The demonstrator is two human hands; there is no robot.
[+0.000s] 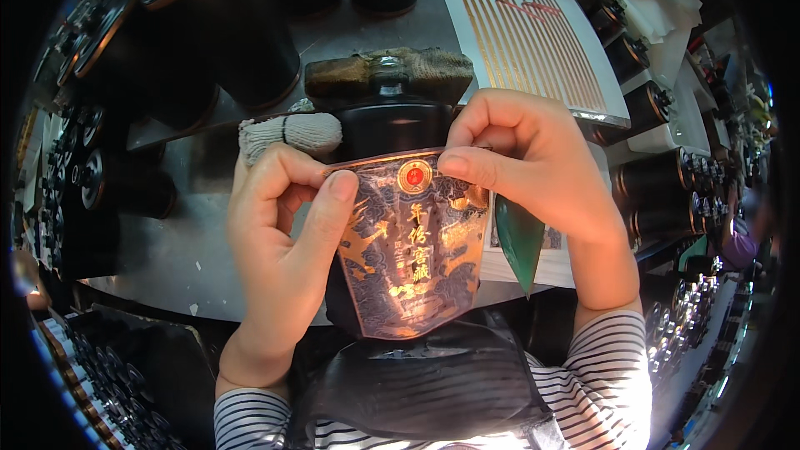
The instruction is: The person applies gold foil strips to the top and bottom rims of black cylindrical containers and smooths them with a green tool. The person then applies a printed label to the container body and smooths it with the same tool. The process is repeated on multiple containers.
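Between two raised hands, just before a black cylinder (396,132), we see a dark label (375,237), its long axis running down from both grips. The left hand (279,208) pinches its upper left corner, the right hand (525,158) its top edge farther right; thumbs lie in front, fingers curl, and neither hand is clearly nearer. We note a glossy, downward-tapering sheet with gold ornament and a round red seal (415,176).
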